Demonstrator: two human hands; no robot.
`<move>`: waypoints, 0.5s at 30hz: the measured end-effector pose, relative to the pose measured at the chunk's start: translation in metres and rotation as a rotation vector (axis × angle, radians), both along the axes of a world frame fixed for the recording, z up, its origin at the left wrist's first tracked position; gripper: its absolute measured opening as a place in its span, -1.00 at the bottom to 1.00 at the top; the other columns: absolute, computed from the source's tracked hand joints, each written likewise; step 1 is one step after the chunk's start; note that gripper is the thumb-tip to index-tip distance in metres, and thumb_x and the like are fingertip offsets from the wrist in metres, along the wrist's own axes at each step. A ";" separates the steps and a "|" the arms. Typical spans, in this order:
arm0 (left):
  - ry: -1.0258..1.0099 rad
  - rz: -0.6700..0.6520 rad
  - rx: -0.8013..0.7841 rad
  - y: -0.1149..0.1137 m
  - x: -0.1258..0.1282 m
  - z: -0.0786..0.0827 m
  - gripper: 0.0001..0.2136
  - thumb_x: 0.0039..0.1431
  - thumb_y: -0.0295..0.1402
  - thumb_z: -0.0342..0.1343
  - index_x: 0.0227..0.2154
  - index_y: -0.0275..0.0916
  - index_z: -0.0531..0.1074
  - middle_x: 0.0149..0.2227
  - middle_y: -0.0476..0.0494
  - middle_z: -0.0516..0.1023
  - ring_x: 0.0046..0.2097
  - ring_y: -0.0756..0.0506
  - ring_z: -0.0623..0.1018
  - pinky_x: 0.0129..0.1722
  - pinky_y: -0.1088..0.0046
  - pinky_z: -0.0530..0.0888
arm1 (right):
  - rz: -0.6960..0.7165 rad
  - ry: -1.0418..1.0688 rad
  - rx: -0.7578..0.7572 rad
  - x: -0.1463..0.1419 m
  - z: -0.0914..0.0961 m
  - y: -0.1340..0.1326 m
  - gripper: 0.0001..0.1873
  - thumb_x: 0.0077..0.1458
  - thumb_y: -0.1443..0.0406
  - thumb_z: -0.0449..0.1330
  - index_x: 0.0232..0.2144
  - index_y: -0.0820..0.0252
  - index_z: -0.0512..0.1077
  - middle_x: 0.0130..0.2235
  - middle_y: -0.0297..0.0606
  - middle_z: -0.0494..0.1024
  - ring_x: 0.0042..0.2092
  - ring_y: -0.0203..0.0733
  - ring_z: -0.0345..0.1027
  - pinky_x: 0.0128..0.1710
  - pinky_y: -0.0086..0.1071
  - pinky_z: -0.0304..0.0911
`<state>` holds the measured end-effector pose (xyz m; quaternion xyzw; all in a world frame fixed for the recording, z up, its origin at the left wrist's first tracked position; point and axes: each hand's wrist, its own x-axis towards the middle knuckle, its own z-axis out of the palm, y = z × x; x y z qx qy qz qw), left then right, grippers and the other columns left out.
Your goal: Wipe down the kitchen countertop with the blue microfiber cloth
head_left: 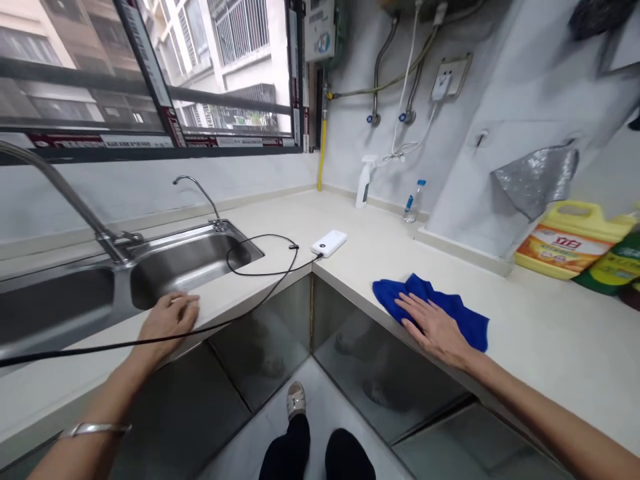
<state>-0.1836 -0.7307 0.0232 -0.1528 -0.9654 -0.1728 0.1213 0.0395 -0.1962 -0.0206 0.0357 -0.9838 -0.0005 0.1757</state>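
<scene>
My right hand point(433, 327) lies flat on a blue cloth point(453, 310), fingers stretched out and somewhat apart. The cloth is spread in loose folds near the front edge of the right-hand counter point(530, 360). My left hand point(173, 315) rests on the counter strip in front of the steel sink point(170, 273). Its fingers are curled in, and no object shows in them. A black cable point(220, 325) passes over my left wrist and loops across the counter to a white power bank point(329, 243) at the inner corner.
Two taps, one large point(65, 193) and one small point(200, 193), stand behind the sink. A spray bottle point(365, 183) and a clear plastic bottle point(413, 203) stand by the wall. Right of the pillar is a yellow detergent jug point(565, 243). A silver cloth point(543, 177) hangs above.
</scene>
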 end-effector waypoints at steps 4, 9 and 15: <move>-0.044 -0.175 -0.142 -0.046 0.008 -0.014 -0.53 0.31 -0.20 -0.14 0.09 -0.43 0.38 0.18 -0.27 0.40 0.24 -0.14 0.28 0.28 0.36 0.16 | -0.013 0.025 0.095 0.057 -0.009 -0.003 -0.45 0.32 0.13 -0.06 0.32 -0.03 0.12 0.33 -0.29 0.18 0.33 -0.05 0.06 0.27 0.01 0.09; -0.004 -0.139 -0.361 -0.120 0.008 -0.031 -0.43 0.18 -0.11 0.14 0.24 -0.03 0.25 0.33 -0.09 0.21 0.36 -0.28 0.12 0.32 -0.01 -0.03 | 0.018 -0.016 0.310 0.135 -0.018 0.013 -0.34 0.27 0.32 -0.06 0.36 -0.17 -0.04 0.37 -0.39 0.05 0.35 -0.03 0.01 0.23 0.00 0.13; 0.012 -0.084 -0.298 -0.145 0.016 -0.051 -0.32 0.16 0.19 -0.13 0.30 0.06 0.12 0.36 0.07 0.13 0.38 -0.28 0.03 0.30 -0.01 -0.04 | 0.026 -0.095 0.402 0.148 -0.008 0.020 -0.34 0.27 0.26 -0.03 0.35 -0.29 -0.07 0.39 -0.43 -0.02 0.35 0.05 -0.01 0.21 0.06 0.16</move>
